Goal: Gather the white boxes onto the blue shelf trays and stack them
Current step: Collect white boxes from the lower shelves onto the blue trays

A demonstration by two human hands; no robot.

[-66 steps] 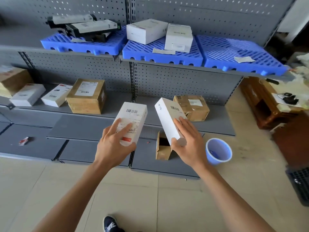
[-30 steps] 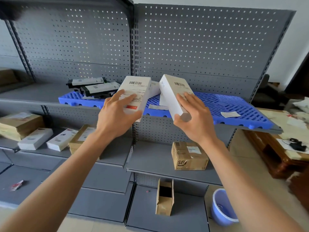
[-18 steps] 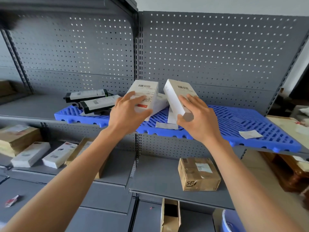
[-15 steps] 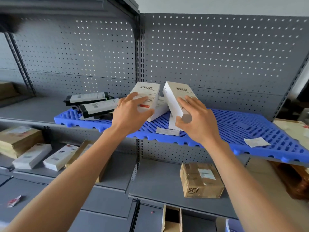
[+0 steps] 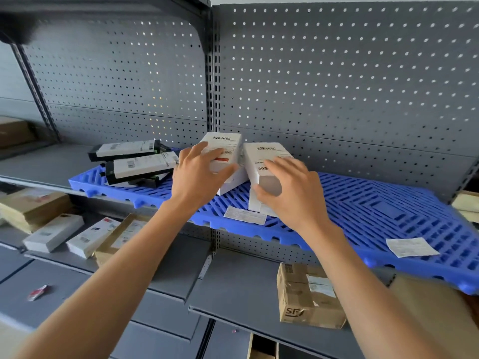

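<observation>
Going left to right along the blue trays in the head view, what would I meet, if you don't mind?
Black-and-white boxes → left hand with a white box → right hand with another white box → paper slip.

Grey metal shelf [image 5: 46,161] under blue shelf trays [image 5: 388,211]. On the trays: black-and-white cartons [image 5: 140,161] piled at left, white boxes [image 5: 233,182] mid-tray, two loose paper slips [image 5: 412,246]. Lower shelf [image 5: 241,288] carrying a brown parcel [image 5: 308,296], further left white boxes and cardboard packages.

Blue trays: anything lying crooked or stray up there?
Yes. On the blue tray, the black-and-white boxes lie in a crooked pile at the left end, and two loose paper slips lie on the slats.
</observation>
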